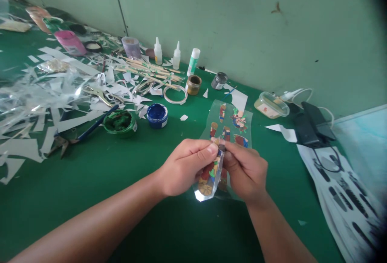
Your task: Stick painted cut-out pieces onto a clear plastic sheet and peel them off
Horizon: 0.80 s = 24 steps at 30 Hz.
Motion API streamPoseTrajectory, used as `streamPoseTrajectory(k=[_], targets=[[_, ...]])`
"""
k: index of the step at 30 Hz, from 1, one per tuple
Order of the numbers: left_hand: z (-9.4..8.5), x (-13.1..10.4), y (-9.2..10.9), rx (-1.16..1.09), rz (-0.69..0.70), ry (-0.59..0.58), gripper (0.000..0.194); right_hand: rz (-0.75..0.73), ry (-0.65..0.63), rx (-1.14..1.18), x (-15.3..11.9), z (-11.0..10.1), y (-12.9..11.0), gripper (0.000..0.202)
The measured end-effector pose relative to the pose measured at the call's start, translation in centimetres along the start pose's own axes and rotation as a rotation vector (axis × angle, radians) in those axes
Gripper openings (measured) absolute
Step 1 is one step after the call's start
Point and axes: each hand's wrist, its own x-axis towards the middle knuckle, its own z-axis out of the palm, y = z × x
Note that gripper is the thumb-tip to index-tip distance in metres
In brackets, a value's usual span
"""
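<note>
My left hand [189, 166] pinches the upper part of a painted piece [208, 176] in brown, red, green and blue, with clear film around its edges. My right hand [246, 168] meets it at the piece's top end, thumb and fingers closed on the film edge beside a small dark bit. The piece hangs tilted, its round brown end pointing down toward me. Beneath and beyond both hands lies a clear plastic sheet [217, 111] with several painted figure parts on it. Fingers partly hide the piece's top.
Open jars of green paint [120, 122] and blue paint [157, 116] stand left of my hands, near pliers [65, 142]. Behind are a brown jar [193, 85], glue bottles [158, 51] and sticks [148, 69]. White scraps cover the left; a plastic tub [271, 105] and black device [313, 124] sit right.
</note>
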Motion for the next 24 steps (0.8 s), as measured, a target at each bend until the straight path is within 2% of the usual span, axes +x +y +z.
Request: streamPoseTrajectory(k=[10,24], targets=[[-0.18,0.08,-0.21,-0.006,-0.045,-0.029,0.049,-0.035,-0.014,0.014,0.18,-0.45,0.00,0.037],[-0.21,-0.06,-0.10,0.034,-0.014,-0.050,0.051,-0.021,-0.037,0.094,0.06,-0.70,0.34,0.037]])
